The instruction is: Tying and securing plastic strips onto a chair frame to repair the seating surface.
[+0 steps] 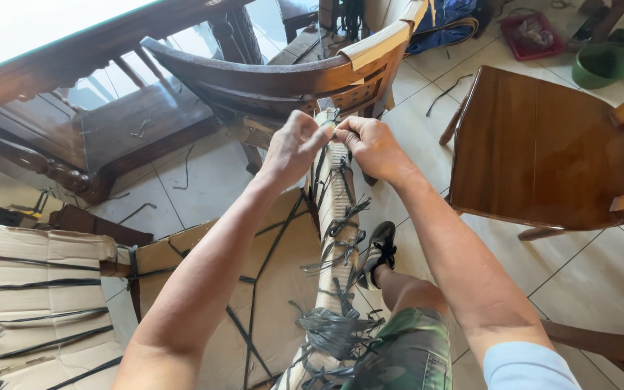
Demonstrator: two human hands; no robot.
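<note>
My left hand [294,144] and my right hand [371,144] meet at the top of a long cardboard-wrapped chair part [335,217] that runs from my lap up toward a dark wooden chair back [254,76]. Both hands pinch a thin black strap [330,133] at the wrapped piece's upper end. Several knotted black straps [341,238] with loose ends ring the wrapping further down, bunched near my knee. What lies between my fingertips is too small to make out.
A bare wooden chair seat [543,144] stands at right. Cardboard-wrapped, strapped bundles [37,289] lie at left on the tiled floor [601,282]. A glass-topped wooden table [74,65] is at upper left. My shoe [378,249] rests beside the wrapped piece. A green bowl [601,65] sits far right.
</note>
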